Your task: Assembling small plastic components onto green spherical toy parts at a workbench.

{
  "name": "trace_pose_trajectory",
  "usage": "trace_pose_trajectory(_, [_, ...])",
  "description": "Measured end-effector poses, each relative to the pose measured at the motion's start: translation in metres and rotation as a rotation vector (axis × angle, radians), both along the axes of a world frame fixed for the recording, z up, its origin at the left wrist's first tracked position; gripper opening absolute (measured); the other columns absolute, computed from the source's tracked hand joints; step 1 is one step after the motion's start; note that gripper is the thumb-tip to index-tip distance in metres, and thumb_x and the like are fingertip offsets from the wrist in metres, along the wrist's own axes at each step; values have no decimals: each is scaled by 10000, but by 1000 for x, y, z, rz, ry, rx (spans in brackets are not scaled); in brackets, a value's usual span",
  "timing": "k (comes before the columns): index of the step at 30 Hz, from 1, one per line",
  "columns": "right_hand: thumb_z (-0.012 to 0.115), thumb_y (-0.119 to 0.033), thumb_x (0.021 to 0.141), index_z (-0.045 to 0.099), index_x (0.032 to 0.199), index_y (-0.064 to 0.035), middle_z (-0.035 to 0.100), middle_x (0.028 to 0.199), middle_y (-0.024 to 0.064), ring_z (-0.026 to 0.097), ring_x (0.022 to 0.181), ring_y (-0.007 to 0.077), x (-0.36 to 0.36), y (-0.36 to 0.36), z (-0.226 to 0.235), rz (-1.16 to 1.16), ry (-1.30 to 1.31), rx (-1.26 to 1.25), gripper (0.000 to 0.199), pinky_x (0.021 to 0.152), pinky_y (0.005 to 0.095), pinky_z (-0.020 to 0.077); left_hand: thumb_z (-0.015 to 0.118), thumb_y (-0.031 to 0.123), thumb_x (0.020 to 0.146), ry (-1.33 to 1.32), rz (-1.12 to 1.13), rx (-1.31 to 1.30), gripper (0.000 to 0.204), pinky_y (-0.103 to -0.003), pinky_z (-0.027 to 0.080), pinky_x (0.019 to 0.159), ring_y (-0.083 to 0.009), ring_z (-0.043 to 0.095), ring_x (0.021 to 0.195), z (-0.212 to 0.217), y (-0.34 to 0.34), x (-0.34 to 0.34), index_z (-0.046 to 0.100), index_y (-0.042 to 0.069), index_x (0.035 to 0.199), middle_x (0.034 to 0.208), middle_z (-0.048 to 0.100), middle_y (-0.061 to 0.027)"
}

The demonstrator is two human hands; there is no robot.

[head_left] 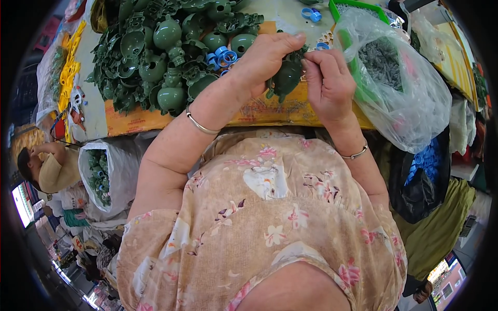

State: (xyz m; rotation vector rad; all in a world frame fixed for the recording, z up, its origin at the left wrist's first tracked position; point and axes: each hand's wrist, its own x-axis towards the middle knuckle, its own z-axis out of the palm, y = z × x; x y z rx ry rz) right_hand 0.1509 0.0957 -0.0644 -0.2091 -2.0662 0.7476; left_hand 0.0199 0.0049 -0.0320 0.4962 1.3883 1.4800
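Note:
My left hand (265,61) is closed around a dark green moulded plastic part (287,79), held over the near edge of the table. My right hand (332,85) is curled in a pinch at the right side of that part. What lies between its fingertips is too small to make out. To the left rises a big heap of dark green plastic parts (167,35), several of them round and hollow with holes. Several small blue plastic rings (224,56) lie between the heap and my left wrist.
On the right, a clear plastic bag (415,98) covers a green tray (358,78) with small dark grey pieces. A black bag (423,192) of blue parts hangs below. Yellow plastic pieces (70,78) lie far left. A white sack (111,176) holds green parts. Another person (54,168) is at left.

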Motion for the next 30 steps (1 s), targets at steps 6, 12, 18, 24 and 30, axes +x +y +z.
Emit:
trace_pose_trajectory(6, [677,26,800,604,961,-28,582,856,121,603,661,297,-1,0,-4,-58,-22,131,185,552,369,490,609,321,960,2,-33,40,248,-193,461,586,-27,561,708,-11,2,0,638,75,949,841,616,45])
trace_pose_trajectory(12, [675,44,780,601,948,-23,580,841,136,605,673,317,-1,-8,-5,-118,10,187,195,562,379,495,620,298,956,-47,-9,82,266,-211,489,697,-47,584,796,-11,3,8,643,45,1038,916,637,30])
trace_pose_trajectory(18, [687,46,780,616,937,-26,596,852,130,608,669,296,-3,-4,-3,-57,1,134,187,569,358,499,608,291,962,11,5,75,262,-215,495,717,-50,589,817,-8,2,10,651,43,1034,926,644,20])
trace_pose_trajectory(24, [698,20,818,641,900,-17,610,839,94,607,662,179,4,-1,-8,153,34,-472,107,583,267,478,567,303,981,-102,28,47,291,-225,508,714,-65,595,807,-2,-3,7,659,28,999,920,653,-8])
trace_pose_trajectory(30, [673,33,830,648,914,-17,604,822,81,617,693,162,5,0,-4,119,-18,-288,101,595,276,482,565,290,979,43,26,48,291,-240,493,739,-73,588,826,-7,-3,11,672,19,989,897,653,-6])
